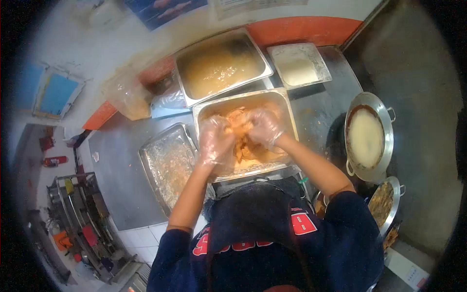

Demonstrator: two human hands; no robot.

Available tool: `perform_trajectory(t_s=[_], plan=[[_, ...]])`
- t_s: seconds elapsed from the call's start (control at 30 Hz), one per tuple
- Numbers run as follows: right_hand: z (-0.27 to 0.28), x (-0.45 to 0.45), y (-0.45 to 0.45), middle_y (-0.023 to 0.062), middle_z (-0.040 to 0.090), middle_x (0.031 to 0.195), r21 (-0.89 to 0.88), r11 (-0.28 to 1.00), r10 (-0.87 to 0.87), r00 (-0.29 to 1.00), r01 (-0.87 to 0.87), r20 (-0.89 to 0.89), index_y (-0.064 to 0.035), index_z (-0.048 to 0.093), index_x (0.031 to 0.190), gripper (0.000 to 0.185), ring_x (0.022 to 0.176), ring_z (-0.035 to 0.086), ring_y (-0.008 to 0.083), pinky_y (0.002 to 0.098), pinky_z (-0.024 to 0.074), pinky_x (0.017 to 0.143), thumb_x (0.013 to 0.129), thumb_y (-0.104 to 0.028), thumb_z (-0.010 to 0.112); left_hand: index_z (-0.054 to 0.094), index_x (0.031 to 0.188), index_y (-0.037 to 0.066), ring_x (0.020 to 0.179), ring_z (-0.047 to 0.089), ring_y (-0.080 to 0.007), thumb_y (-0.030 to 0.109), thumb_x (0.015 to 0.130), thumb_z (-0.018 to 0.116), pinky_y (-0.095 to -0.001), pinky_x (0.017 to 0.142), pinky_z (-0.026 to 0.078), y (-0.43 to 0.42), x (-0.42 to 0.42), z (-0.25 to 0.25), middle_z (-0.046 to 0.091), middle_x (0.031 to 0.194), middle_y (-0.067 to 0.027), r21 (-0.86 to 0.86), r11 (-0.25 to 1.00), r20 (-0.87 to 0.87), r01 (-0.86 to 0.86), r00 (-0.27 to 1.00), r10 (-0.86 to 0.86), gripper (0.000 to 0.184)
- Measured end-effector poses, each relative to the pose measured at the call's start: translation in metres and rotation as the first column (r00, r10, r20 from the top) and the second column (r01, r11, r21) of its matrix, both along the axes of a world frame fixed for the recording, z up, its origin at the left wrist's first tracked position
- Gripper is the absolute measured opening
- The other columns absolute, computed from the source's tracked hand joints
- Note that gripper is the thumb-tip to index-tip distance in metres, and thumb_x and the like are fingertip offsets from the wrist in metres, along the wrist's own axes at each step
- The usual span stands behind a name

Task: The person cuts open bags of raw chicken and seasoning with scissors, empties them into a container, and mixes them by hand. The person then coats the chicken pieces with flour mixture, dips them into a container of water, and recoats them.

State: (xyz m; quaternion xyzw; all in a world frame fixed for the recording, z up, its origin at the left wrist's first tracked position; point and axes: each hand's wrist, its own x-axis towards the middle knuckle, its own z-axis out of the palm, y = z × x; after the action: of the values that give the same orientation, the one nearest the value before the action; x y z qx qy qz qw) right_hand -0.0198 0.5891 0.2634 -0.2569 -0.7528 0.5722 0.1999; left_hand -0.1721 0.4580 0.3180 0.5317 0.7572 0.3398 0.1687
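Both hands wear clear plastic gloves and reach into a deep steel pan (288, 104) at the centre. Inside lie moist, orange-coated food pieces (245, 151), perhaps battered meat; their exact kind is unclear. My left hand (215, 138) is at the pan's left side, fingers curled round some of this coated food. Close by on the right, my right hand (265, 127) is also closed, with its fingertips on coated food near those of the left. The two hands nearly meet over the mix, and slight blur hides the fingertips.
Behind is a steel pan of cloudy yellowish liquid (219, 68). A tray of pale powder (299, 68) stands back right, a floury shallow tray (168, 165) at left. On the right are a wok of foamy pale liquid (365, 138) and a second wok (382, 204).
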Motion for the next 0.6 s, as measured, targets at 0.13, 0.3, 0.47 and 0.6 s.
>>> perform_trajectory(t_s=[0.13, 0.3, 0.47, 0.6], plan=[[-0.01, 0.031, 0.001, 0.0138, 0.07, 0.097, 0.227, 0.974, 0.001, 0.992, 0.027, -0.124, -0.0062, 0.067, 0.1, 0.026, 0.084, 0.066, 0.0239, 0.0358, 0.0526, 0.076, 0.075, -0.008, 0.062, 0.066, 0.116, 0.007, 0.107, 0.059, -0.035, 0.027, 0.079, 0.071, -0.0442, 0.093, 0.045, -0.031, 0.026, -0.023, 0.063, 0.112, -0.0198, -0.137, 0.98, -0.023, 0.143, 0.989, -0.147, 0.043], [-0.115, 0.037, 0.022, 0.0092, 0.061, 0.083, 0.658, 0.699, -0.378, 0.926, 0.28, 0.006, -0.0069, 0.059, 0.09, 0.01, 0.077, 0.059, 0.022, 0.0348, 0.049, 0.068, 0.081, -0.011, 0.058, 0.061, 0.121, 0.003, 0.118, 0.049, -0.0377, 0.028, 0.086, 0.063, -0.0471, 0.103, 0.038, -0.018, 0.024, -0.046, 0.057, 0.123, -0.022, -0.05, 0.988, -0.012, -0.149, 0.989, 0.149, 0.043], [-0.103, -0.013, 0.038, 0.0083, 0.061, 0.068, 0.481, 0.638, -0.163, 0.506, -0.601, 0.847, -0.0099, 0.065, 0.068, 0.008, 0.068, 0.061, 0.0274, 0.0389, 0.0505, 0.059, 0.066, -0.016, 0.07, 0.062, 0.106, -0.005, 0.092, 0.061, -0.0418, 0.014, 0.081, 0.061, -0.0468, 0.084, 0.049, 0.027, 0.036, -0.024, 0.063, 0.109, -0.0255, -0.242, 0.956, 0.076, -0.164, 0.979, 0.187, 0.032], [-0.036, -0.007, 0.037, 0.0106, 0.07, 0.072, 0.457, 0.65, -0.136, 0.499, -0.607, 0.856, -0.0093, 0.075, 0.072, 0.026, 0.071, 0.067, 0.0312, 0.0447, 0.0562, 0.059, 0.05, -0.018, 0.083, 0.067, 0.093, -0.004, 0.086, 0.067, -0.0349, 0.016, 0.081, 0.058, -0.0466, 0.079, 0.052, 0.039, 0.007, -0.091, 0.069, 0.092, -0.0246, -0.333, 0.891, -0.41, -0.308, 0.899, 0.157, 0.024]])
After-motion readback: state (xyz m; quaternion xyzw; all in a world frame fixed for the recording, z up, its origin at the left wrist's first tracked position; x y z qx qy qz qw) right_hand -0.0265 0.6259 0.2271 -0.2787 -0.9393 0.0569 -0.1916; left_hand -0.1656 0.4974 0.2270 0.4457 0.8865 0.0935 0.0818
